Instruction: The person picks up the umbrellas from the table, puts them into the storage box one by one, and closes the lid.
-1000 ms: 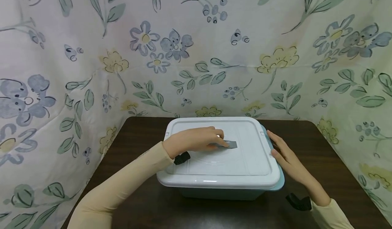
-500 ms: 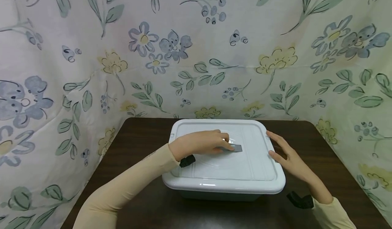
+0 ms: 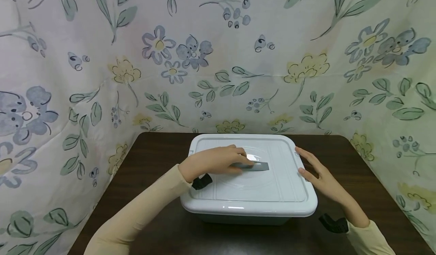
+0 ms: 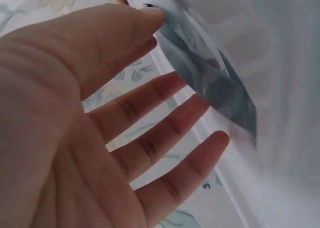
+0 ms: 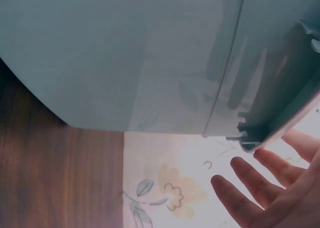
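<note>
A white lid (image 3: 245, 190) covers a pale blue-green plastic storage box (image 3: 245, 220). On the lid's middle is a grey handle (image 3: 260, 166), also near the fingers in the left wrist view. My left hand (image 3: 216, 160) lies over the handle's left part, its fingers loosely extended and their tips at the handle's edge. My right hand (image 3: 321, 177) rests its thumb and fingertips at the lid's right rim. In the right wrist view, the fingers of the right hand (image 5: 280, 188) are nearly straight, beside the box's side wall (image 5: 125, 58) and under its rim.
The box stands on a dark brown wooden table (image 3: 160, 149). A floral cloth (image 3: 211, 58) hangs behind the table and along both sides. Black wrist straps (image 3: 334, 224) are on both arms.
The lid has shifted right and now covers the box's blue-green right rim, which showed earlier. Then my left hand slid slightly left along the handle. My right hand has barely moved.
</note>
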